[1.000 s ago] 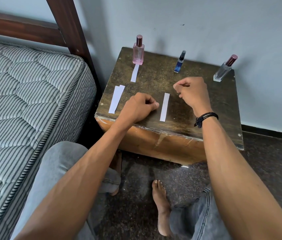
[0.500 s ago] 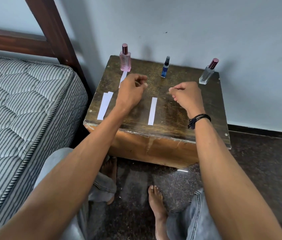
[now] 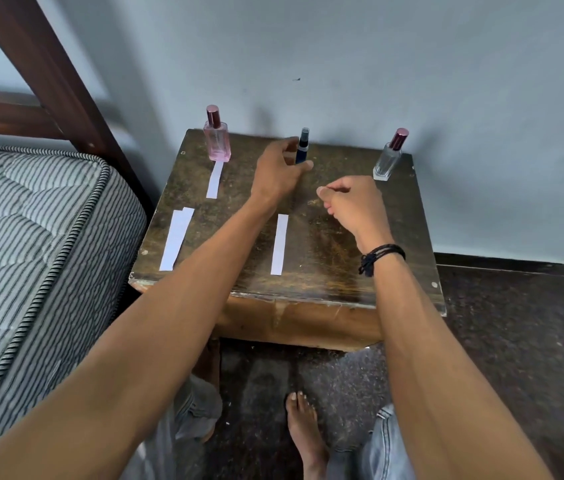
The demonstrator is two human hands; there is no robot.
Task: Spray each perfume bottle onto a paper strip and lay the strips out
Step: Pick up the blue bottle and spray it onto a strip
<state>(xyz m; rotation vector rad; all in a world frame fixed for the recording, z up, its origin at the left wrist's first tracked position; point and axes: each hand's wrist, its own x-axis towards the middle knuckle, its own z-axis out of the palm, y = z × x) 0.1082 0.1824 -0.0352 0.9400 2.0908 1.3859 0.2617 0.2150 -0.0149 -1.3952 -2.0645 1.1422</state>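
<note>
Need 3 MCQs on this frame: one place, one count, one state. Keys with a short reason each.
1. Which bottle in the back row is the left hand at? A the left one; B the middle one; C the right one.
2. How many bottles are on the table? A two; B three; C four.
3. The pink bottle is: A lying down; B upright and capped; C held in a hand.

Key: 1 B, the hand is at the dark blue bottle, mid-row. 2 B, pink, dark blue and the clear bottle. 3 B, it stands with its maroon cap on, no hand on it.
</note>
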